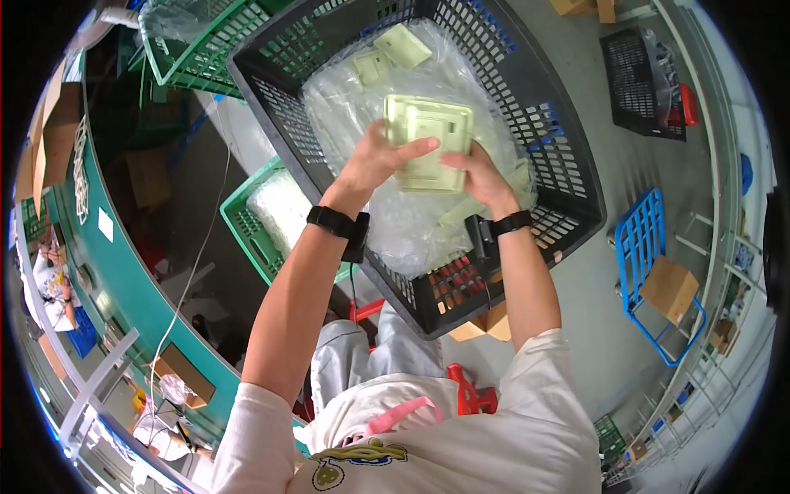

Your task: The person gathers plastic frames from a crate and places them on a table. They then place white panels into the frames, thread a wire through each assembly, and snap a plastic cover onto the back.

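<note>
Basically, left hand (375, 161) and right hand (487, 176) pinch the cover (424, 118) by opposite edges; a slack grip could drop it onto the film (397, 235).

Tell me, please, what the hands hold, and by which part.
A pale green rectangular piece, by its side edges: the left hand at its left, the right hand at its right.

no text, label, number or sign is legible in this head view. a small white rectangle (105, 224) on the green bench (136, 276) (perhaps a label) shows no readable characters at this size; the printed motif (358, 454) on the white shirt (502, 436) yields no readable wording.
</note>
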### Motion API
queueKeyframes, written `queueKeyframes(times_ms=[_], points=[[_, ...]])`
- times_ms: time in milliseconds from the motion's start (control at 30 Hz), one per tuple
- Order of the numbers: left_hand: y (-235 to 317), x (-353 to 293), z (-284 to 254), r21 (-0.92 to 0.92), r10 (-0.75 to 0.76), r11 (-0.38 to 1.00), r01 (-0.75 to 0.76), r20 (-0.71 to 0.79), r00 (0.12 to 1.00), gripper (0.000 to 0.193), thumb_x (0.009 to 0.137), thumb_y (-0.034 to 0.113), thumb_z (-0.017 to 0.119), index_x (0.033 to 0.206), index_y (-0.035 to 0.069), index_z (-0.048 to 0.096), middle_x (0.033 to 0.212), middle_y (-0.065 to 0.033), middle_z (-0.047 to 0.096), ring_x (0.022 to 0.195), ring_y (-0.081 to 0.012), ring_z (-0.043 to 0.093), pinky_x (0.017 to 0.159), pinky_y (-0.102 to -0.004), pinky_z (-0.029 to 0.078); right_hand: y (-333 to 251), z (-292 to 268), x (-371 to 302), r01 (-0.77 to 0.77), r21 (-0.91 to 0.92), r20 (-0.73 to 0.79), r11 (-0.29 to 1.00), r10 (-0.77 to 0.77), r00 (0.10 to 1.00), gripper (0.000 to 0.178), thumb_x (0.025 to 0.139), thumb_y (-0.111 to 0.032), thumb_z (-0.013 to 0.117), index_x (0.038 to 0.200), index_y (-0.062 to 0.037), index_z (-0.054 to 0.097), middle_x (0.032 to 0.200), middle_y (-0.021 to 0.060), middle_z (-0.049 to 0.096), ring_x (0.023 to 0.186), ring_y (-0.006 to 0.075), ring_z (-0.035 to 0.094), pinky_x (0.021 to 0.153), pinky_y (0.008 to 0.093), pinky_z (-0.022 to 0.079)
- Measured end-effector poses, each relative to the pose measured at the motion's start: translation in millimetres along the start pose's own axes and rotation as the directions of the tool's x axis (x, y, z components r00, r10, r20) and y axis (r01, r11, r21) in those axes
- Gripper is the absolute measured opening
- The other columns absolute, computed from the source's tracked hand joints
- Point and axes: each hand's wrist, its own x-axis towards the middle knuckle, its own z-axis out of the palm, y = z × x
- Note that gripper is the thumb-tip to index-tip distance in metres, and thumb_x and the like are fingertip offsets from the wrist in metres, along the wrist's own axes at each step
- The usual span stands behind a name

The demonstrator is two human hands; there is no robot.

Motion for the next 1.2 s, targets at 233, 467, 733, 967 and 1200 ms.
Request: queueKeyframes(times_ms=[233,467,733,967,1200], points=[[-29,-11,-30,-0.41,-0.005,0.912,0.013,0.021,1.0,0.089,0.088,0.025,0.089,0.151,-0.015,0.041,0.135,-0.0227,0.067,0.122,-0.0277,0.068,0.106,-0.0413,0.054,-34,71,6,0.144,-0.327,0.159,0.934,-0.095,0.983,0.086,0.092,-0.026,0.083,0.162,0.0016,0.041,0.153,0.015,0.057,0.141,0.0242,0.056,0.118,0.0401,0.047],[-28,-40,-35,-0.67,0.006,0.727,0.151,0.226,0.974,0.069,0.093,0.015,0.08,0.151,-0.007,0.05,0.138,-0.0174,0.068,0.123,-0.0271,0.07,0.107,-0.042,0.057,-42,88,-6,0.185,-0.506,0.202,0.842,-0.093,0.975,0.096,0.093,-0.034,0.084,0.165,0.0019,0.032,0.159,0.0173,0.05,0.15,0.0275,0.047,0.125,0.0419,0.038],[-54,-69,-45,-0.877,0.111,0.426,0.22,0.292,0.95,0.064,0.095,0.012,0.073,0.153,-0.004,0.051,0.145,-0.0185,0.067,0.129,-0.0331,0.069,0.112,-0.0462,0.056,-74,150,-38,0.228,-0.86,0.13,0.457,-0.236,0.963,0.093,0.103,-0.042,0.075,0.168,0.0037,0.028,0.163,0.0213,0.047,0.152,0.0319,0.045,0.125,0.0403,0.037],[-115,-100,-54,-0.976,0.39,-0.05,0.212,0.177,0.904,0.072,0.083,0.012,0.075,0.15,-0.005,0.054,0.14,-0.0216,0.07,0.119,-0.0382,0.074,0.104,-0.0525,0.062,-9,30,54,0.095,-0.777,0.133,0.623,0.015,0.991,0.032,0.11,-0.026,0.058,0.125,-0.0007,0.072,0.124,0.0115,0.077,0.118,0.0224,0.071,0.106,0.0391,0.051],[-157,-200,-71,-0.996,-0.077,-0.081,-0.038,-0.032,0.997,0.076,0.083,0.027,0.072,0.154,0.005,0.054,0.131,-0.0213,0.069,0.109,-0.0398,0.072,0.098,-0.0624,0.058,147,-109,49,0.307,-0.848,0.102,-0.432,0.434,0.895,0.022,0.099,-0.018,0.062,0.104,-0.002,0.077,0.111,0.024,0.078,0.104,0.0423,0.075,0.088,0.0508,0.061]])
